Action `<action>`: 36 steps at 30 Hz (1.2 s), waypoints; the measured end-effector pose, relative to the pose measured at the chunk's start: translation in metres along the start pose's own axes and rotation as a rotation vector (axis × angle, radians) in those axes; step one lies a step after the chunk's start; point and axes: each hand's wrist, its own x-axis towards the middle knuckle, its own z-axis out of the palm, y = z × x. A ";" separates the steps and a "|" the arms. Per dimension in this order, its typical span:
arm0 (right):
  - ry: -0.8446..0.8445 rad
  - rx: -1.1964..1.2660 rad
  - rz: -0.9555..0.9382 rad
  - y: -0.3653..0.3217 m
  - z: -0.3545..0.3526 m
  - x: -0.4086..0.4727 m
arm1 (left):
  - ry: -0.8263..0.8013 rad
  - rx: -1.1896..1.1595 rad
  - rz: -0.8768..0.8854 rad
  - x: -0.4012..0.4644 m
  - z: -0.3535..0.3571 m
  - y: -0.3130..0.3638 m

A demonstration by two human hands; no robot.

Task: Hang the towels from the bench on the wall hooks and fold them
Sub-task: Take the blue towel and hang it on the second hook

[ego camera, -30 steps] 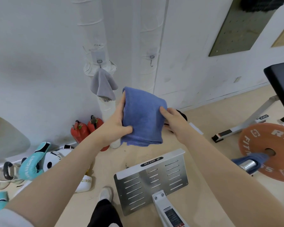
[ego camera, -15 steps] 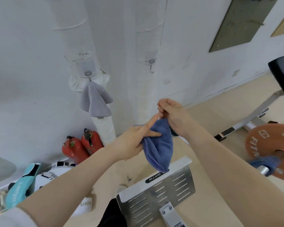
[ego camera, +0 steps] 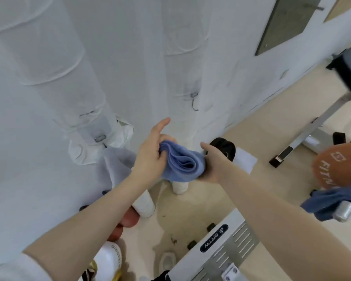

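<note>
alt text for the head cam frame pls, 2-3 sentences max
Both hands, left hand and right hand, hold a bunched blue towel below an empty wall hook. A grey towel hangs from another hook to the left.

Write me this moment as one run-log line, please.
step: hanging blue towel | left hand: gripping it | right hand: gripping it | free hook: above, empty | grey towel: already hung

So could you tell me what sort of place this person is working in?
Most likely a gym or home workout room: an orange weight plate on a bar, a bench frame, and boxing gloves on the floor.
</note>
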 end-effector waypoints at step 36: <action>0.293 -1.224 -0.879 -0.171 0.004 0.076 | -0.356 -0.143 -0.546 0.149 0.063 -0.088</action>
